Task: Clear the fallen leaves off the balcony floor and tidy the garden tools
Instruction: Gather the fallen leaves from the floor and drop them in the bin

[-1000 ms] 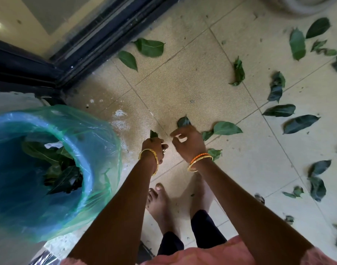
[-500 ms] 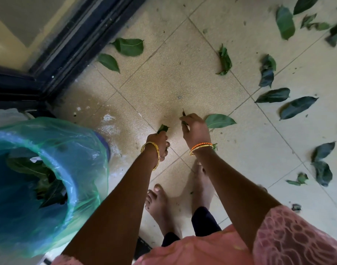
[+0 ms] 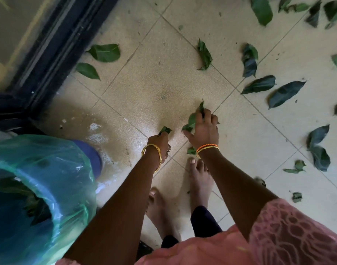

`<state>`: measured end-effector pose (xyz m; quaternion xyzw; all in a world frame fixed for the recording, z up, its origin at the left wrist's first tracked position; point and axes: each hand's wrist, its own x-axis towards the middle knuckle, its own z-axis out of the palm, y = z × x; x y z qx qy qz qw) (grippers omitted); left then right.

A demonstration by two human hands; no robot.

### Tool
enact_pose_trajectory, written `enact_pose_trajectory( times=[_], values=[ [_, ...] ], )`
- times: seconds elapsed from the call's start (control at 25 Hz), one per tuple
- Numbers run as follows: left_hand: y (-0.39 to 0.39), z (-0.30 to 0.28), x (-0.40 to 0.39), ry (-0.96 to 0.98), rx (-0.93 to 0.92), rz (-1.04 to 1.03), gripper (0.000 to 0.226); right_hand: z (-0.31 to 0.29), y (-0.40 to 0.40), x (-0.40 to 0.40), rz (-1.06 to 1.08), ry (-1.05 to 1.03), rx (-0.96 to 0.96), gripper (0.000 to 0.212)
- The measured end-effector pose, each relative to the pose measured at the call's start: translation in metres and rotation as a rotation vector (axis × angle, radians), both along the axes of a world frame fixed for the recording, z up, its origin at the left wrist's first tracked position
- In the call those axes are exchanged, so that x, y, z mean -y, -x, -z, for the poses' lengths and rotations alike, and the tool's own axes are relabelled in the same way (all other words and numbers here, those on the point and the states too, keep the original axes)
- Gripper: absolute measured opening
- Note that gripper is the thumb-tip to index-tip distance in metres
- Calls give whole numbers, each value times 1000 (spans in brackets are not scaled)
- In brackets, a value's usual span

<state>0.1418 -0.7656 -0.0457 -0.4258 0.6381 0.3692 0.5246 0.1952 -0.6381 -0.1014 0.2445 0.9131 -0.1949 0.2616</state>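
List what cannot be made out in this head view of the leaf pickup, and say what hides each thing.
- How many leaves the left hand holds: its fingers cover all but one tip.
- The bunch in the right hand: its fingers cover much of it.
- How full the lined bin is: the frame's left edge cuts it.
- Garden tools: none in view.

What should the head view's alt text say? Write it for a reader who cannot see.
Bending over a tiled balcony floor, a person's left hand and right hand each grip picked-up green leaves. A bag-lined blue bin holding leaves stands at left; more leaves lie scattered right.
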Motion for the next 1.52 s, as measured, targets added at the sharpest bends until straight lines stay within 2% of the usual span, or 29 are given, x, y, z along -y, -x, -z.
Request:
enact_pose_trajectory(
  times=[0.16, 0.28, 0.4, 0.56, 0.64, 0.72, 0.84, 0.96, 1.04, 1.08, 1.16, 1.2, 1.24, 1.28, 1.32, 1.36, 1.4, 1.44, 1.52],
  values=[
    [-10, 7, 6, 57, 0, 85, 31, 14, -7, 13, 37, 37, -145, 48],
    [-13, 10, 5, 43, -6, 58, 31, 23, -14, 16, -2, 77, -305, 35],
    [-13, 4, -6, -7, -34, 24, 45, 13, -6, 15, 109, 232, -274, 21],
    [-12, -12, -21, -37, -78, 131, 82, -31, -10, 31, 165, 413, -284, 22],
    [-17, -20, -24, 6, -104, 187, 88, -62, -16, 39, 290, 487, -280, 30],
    [-23, -24, -23, 101, -135, 242, 74, -84, -24, 44, 384, 596, -211, 38],
    [-29, -30, -13, 178, -127, 237, 49, -96, -37, 46, 397, 715, -70, 31],
    [-36, -34, 2, 71, 15, 81, 42, -93, -45, 43, 271, 559, -9, 24],
    [-43, -32, 7, 11, 44, 90, 40, -93, -44, 40, 265, 569, 63, 26],
    [-45, -32, 8, 12, 30, 105, 38, -94, -43, 38, 320, 672, 127, 30],
    [-47, -29, 8, 53, 15, 100, 32, -95, -39, 29, 510, 1007, 259, 38],
    [-47, -24, 9, 78, 14, 115, 31, -91, -39, 22, 625, 1111, 266, 38],
    [-45, -17, 9, 96, 25, 148, 30, -82, -40, 15, 737, 1110, 225, 35],
    [-42, -15, 10, 96, 37, 186, 28, -74, -42, 9, 783, 979, 151, 32],
    [-38, -14, 8, 81, 41, 221, 25, -67, -45, 1, 717, 744, 91, 31],
    [-36, -12, 7, 62, 32, 244, 22, -58, -51, -3, 560, 507, 93, 35],
    [-34, -10, 5, 51, 15, 251, 20, -47, -57, -4, 393, 358, 128, 41],
    [-34, -6, 3, 39, 2, 242, 22, -36, -62, -3, 259, 293, 166, 47],
    [-34, -2, -1, 16, -3, 209, 20, -18, -71, 4, 139, 244, 178, 50]
  ],
)
